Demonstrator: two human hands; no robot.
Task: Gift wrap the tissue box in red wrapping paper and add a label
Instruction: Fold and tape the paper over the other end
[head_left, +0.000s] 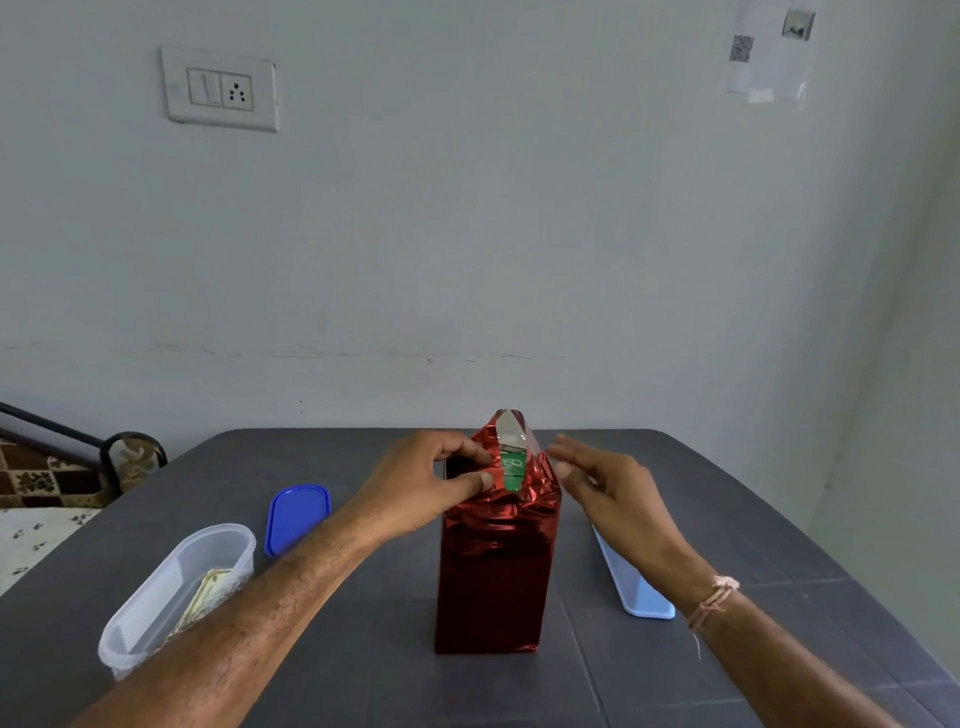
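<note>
**Asker:** Where is the box sitting?

**Me:** The tall green tissue box (511, 474) stands on end on the dark grey tabletop (363, 675), straight ahead of me and between my forearms. Shiny, crinkled red wrapping paper (493, 582) covers its sides down to the base.

**Asker:** Is the top closed?

**Me:** No. A strip of the green box shows through a gap in the paper at the top. A silver-backed paper flap (511, 427) stands upright at the far edge.

**Asker:** What is your left doing?

**Me:** My left grip (415, 483) is at the top left corner of the box. The thumb presses on the red paper just beside the green strip, and the fingers curl over the fold above it, so the paper is pinched between them.

**Asker:** And the right?

**Me:** My right grip (608, 488) hangs just beside the top right corner with loose, spread fingers and holds nothing. It is blurred, so I cannot tell whether the fingertips touch the paper. A pale thread bracelet (711, 603) circles that wrist.

**Asker:** Anything else nearby?

**Me:** A clear oblong plastic container (156, 597) lies to the left, partly behind my forearm, with something yellowish inside. A blue oblong plastic lid (296, 517) lies between it and the box. A light blue plastic lid (639, 592) lies to the right of the box.
</note>
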